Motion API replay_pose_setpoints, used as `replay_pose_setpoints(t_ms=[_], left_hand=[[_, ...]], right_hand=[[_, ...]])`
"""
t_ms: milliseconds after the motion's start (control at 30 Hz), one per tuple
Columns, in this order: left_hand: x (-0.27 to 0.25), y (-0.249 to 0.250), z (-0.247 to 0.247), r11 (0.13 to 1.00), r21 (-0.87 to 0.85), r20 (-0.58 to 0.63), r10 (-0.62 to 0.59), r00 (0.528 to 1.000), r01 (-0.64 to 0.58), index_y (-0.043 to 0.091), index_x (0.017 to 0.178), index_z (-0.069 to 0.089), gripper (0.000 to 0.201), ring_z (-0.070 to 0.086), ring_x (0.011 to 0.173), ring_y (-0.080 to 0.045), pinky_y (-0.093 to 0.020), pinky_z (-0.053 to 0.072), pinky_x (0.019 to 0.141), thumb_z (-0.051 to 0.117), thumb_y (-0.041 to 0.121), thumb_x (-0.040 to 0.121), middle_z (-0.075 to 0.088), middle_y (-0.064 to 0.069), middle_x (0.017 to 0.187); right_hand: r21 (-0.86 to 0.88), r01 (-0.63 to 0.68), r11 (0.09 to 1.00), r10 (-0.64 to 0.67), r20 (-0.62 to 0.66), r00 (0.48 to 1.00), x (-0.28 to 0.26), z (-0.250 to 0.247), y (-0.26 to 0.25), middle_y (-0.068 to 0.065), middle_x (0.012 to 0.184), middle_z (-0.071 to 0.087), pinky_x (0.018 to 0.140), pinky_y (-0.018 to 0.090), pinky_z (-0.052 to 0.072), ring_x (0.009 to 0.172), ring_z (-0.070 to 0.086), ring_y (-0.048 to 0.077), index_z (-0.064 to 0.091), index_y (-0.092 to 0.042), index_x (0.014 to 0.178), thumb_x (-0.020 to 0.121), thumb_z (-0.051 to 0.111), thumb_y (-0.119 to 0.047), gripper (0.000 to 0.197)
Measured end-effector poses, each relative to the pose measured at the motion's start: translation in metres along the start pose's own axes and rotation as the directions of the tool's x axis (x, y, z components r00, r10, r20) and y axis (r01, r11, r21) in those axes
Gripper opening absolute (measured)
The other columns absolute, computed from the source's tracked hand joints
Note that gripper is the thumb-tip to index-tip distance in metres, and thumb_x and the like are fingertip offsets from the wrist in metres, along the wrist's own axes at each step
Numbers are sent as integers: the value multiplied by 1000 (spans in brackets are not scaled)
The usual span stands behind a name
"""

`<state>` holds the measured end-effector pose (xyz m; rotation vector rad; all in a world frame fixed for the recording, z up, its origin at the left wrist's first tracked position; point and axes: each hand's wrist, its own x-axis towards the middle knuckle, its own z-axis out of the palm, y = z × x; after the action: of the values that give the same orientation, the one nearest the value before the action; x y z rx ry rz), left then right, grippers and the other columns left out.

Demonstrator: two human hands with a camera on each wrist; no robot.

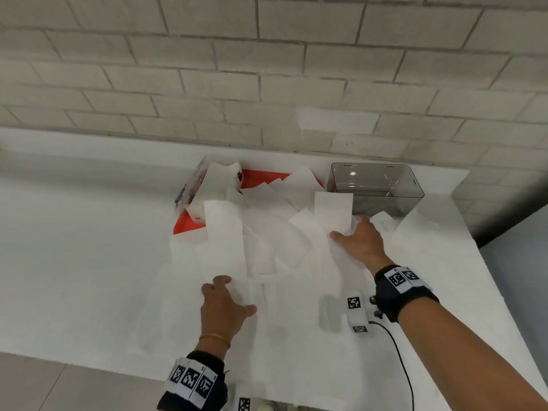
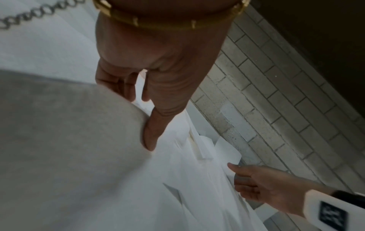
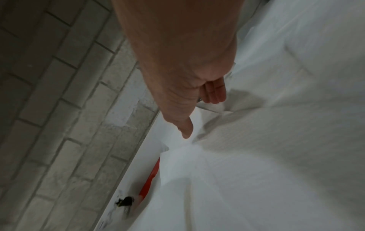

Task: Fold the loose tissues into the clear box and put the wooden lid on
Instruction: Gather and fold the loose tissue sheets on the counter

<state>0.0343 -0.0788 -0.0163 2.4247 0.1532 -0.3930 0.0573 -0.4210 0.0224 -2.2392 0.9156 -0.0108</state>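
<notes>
Left hand (image 1: 224, 307), right hand (image 1: 360, 241): fingers (image 1: 221, 280) curled, apparently pinching tissues (image 1: 225, 235).

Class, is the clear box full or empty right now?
Empty: the clear box shows nothing inside; the tissues lie spread on the table.

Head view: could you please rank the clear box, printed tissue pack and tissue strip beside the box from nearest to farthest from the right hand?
1. Tissue strip, pinched in the right hand.
2. Clear box, just behind.
3. Printed tissue pack, far left.
</notes>
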Motion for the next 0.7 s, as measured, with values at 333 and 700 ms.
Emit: replay_pose_setpoints(t_ms=[333, 700], left_hand=[[-9, 8, -3, 926, -327, 16, -197, 980, 191, 17, 134, 57, 82, 68, 101, -23, -24, 51, 81, 98, 11, 64, 71, -8, 113], [-49, 39, -37, 814, -581, 120, 60, 991, 20, 17, 79, 77, 19, 70, 75, -26, -48, 58, 71, 81, 31, 92, 76, -7, 80]], right_hand=[[193, 3, 981, -1, -9, 1000, 53, 1, -1, 3, 109, 77, 85, 32, 54, 91, 69, 23, 73, -17, 113, 82, 86, -37, 39], [306, 233, 923, -218, -81, 972, 41, -38, -12, -4, 98, 75, 92, 31, 51, 98, 70, 17, 79, -17, 107, 90, 80, -39, 28]])
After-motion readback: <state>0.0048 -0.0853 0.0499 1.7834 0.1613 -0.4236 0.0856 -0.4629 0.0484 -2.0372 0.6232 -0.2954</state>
